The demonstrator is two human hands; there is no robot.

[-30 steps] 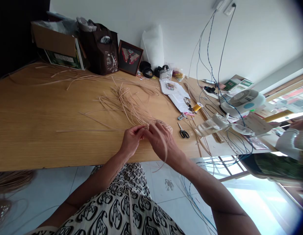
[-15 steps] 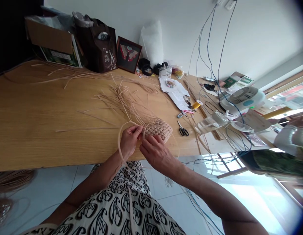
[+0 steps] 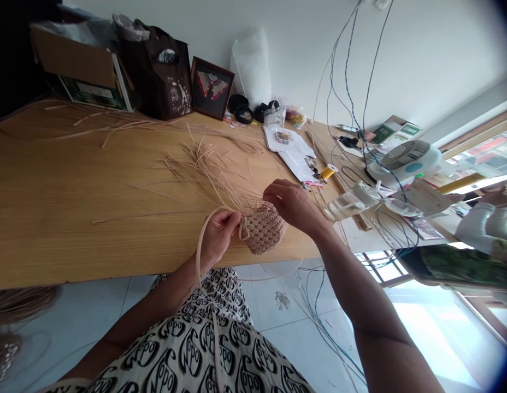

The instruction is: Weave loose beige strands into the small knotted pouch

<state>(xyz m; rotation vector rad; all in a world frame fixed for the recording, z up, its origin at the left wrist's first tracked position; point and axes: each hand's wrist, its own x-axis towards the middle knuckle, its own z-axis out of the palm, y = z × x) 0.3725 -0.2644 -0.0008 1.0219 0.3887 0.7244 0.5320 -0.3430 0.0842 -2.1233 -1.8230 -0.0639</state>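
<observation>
A small woven rattan piece (image 3: 264, 232) is held at the near edge of the wooden table (image 3: 52, 218). My left hand (image 3: 218, 234) is closed on its left side and pinches a looped pale strip (image 3: 200, 245) that curves down past my wrist. My right hand (image 3: 290, 203) hovers over the top of the weave with fingers pinched on thin strands. Loose rattan strands (image 3: 204, 166) fan out from the weave across the table behind it.
A cardboard box (image 3: 79, 68), dark bag (image 3: 161, 73) and framed picture (image 3: 210, 87) stand along the wall. Papers (image 3: 294, 155), a yellow spool (image 3: 328, 172), a clear container (image 3: 352, 202), a white fan (image 3: 405, 161) and hanging cables (image 3: 352, 82) crowd the right. Another person's sleeve (image 3: 478, 226) shows far right.
My right hand rose from below the weave to above it, drawing strands up. The woven piece tipped upright off the table edge. My left hand kept its grip.
</observation>
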